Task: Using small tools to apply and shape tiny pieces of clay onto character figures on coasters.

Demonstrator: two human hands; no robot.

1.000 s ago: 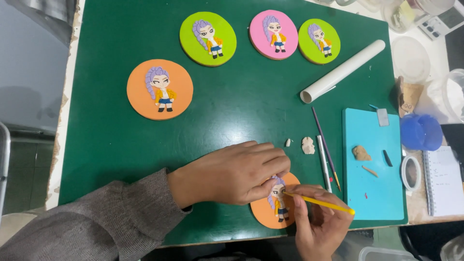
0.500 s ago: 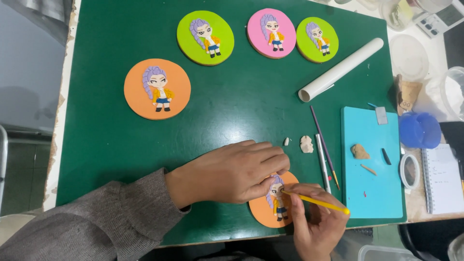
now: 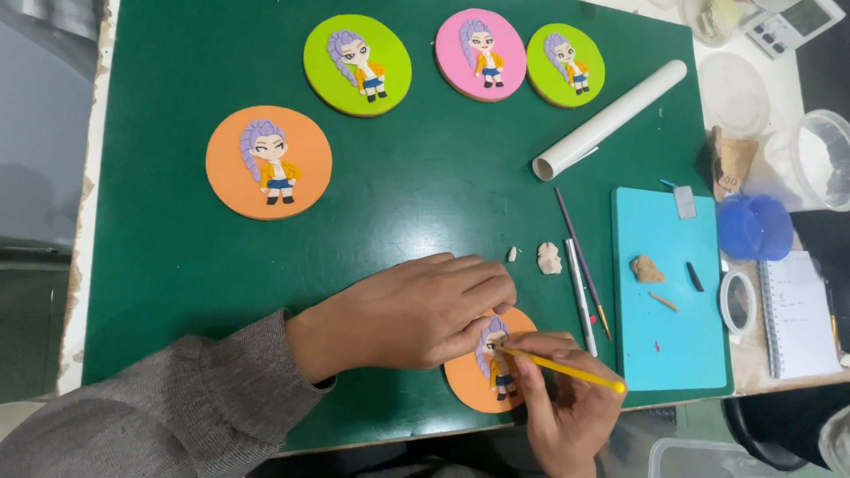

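Observation:
My left hand point(image 3: 416, 312) lies flat on an orange round plaque point(image 3: 469, 376) with a purple-haired clay figure point(image 3: 496, 354), fingertips pressing its upper edge. My right hand point(image 3: 567, 407) grips a thin yellow tool point(image 3: 567, 370) like a pen, its tip touching the figure's face. The plaque sits at the near edge of the green mat point(image 3: 425, 204); both hands cover part of it.
Finished plaques lie on the mat: orange point(image 3: 268, 162), lime point(image 3: 357, 64), pink point(image 3: 481, 55), small lime point(image 3: 565, 65). A white roller point(image 3: 611, 118), clay lumps point(image 3: 549, 258), brushes point(image 3: 580, 265) and a teal board point(image 3: 668, 292) lie right. Blue lid point(image 3: 754, 227), tape ring, notebook point(image 3: 801, 314) beyond.
The view has shifted slightly; both hands stay on the near orange plaque with the yellow tool's tip still at the figure's face.

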